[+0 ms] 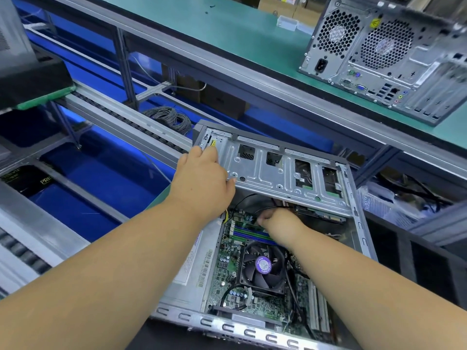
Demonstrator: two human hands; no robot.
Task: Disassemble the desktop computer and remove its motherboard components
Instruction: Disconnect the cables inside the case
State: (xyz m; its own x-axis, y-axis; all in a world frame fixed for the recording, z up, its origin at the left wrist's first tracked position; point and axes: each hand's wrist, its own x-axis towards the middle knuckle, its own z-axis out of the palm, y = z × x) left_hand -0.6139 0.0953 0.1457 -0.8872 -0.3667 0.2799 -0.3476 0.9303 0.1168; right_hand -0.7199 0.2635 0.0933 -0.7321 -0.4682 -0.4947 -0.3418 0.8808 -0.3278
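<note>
— How far had we got with the case (252,329)?

— Not far, we judged. Its side was already off and it lay open at the near edge of the bench. The board (227,274) was still seated in it, the fan (262,265) still on it, cables still running across.

— And our hands?

— Our right hand (274,218) was down at the far end of the board, fingers curled on something among the black cables (265,207); exactly what it pinched, we could not tell. Our left hand (202,178) gripped the near corner of the drive cage (278,170), which stood tilted up above the board.

— So what was left?

— Nearly everything: cables, fan, memory, then the board. Farther back, a second tower (384,56) stood on the green shelf (227,29).
</note>
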